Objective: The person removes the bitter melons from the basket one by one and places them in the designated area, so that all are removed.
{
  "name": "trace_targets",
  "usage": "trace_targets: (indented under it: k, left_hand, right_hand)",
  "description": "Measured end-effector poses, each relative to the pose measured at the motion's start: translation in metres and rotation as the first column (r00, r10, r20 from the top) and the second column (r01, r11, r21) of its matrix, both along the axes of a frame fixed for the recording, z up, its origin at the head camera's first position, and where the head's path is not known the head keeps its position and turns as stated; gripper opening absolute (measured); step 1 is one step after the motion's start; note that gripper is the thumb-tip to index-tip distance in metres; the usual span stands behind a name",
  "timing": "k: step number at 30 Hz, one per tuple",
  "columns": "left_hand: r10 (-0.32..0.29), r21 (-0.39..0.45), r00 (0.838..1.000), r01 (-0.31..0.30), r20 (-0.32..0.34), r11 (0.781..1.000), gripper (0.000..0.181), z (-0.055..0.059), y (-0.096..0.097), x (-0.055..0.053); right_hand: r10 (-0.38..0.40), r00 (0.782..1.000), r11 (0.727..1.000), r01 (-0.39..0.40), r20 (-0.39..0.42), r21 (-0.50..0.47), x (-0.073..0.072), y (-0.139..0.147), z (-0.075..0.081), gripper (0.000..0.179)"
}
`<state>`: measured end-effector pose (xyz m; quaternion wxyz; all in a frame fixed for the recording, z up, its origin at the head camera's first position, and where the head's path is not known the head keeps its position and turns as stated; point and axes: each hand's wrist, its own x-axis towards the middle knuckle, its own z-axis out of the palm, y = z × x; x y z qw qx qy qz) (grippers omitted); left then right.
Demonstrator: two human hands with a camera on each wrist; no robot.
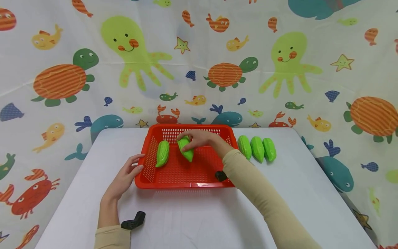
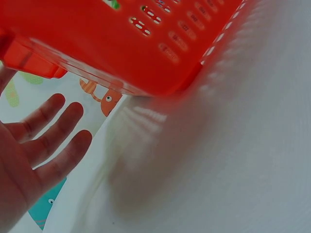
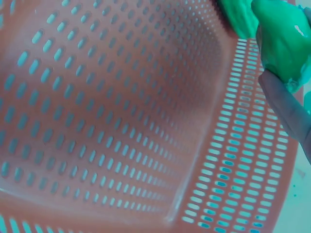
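Observation:
In the head view, my right hand (image 1: 199,137) grips a bright green bitter melon (image 1: 186,148) between thumb and fingers, over the red basket (image 1: 186,185). That bitter melon (image 3: 284,41) shows large at the upper right of the right wrist view, a finger against its lower side. A second bitter melon (image 1: 162,154) lies lengthwise at the left inside the basket. My left hand (image 1: 125,176) is at the basket's left side, fingertips right at the rim. The left wrist view shows several fingers (image 2: 46,124) of it loosely extended and spread below the rim.
Three more bitter melons (image 1: 257,148) lie side by side on the white table (image 1: 192,221), just right of the basket. Black wrist-worn pieces (image 1: 134,220) sit at both wrists. Behind the table hangs a curtain (image 1: 199,45) printed with sea animals.

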<state>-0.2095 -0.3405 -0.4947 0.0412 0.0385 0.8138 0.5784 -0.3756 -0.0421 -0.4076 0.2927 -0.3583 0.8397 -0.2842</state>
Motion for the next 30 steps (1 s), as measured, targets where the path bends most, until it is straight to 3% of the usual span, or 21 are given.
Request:
trace_targets:
  k: [9, 21, 30]
  left_hand:
    - [0.0, 0.001, 1.0, 0.0, 0.005, 1.0, 0.056, 0.0, 0.0, 0.007]
    - [0.012, -0.009, 1.0, -0.012, 0.014, 1.0, 0.057, 0.004, 0.001, 0.014]
    - [0.007, -0.01, 1.0, -0.007, 0.016, 1.0, 0.057, 0.005, -0.002, 0.012]
  right_hand:
    - [-0.01, 0.998, 1.0, 0.009, -0.059, -0.02, 0.012, 0.006, 0.015, 0.049]
    - [-0.129, 0.979, 0.989, 0.114, -0.159, -0.097, 0.026, 0.02, 0.043, 0.051]
    - [-0.227, 0.955, 0.968, 0.201, -0.19, -0.147, 0.034, 0.037, 0.049, 0.051]
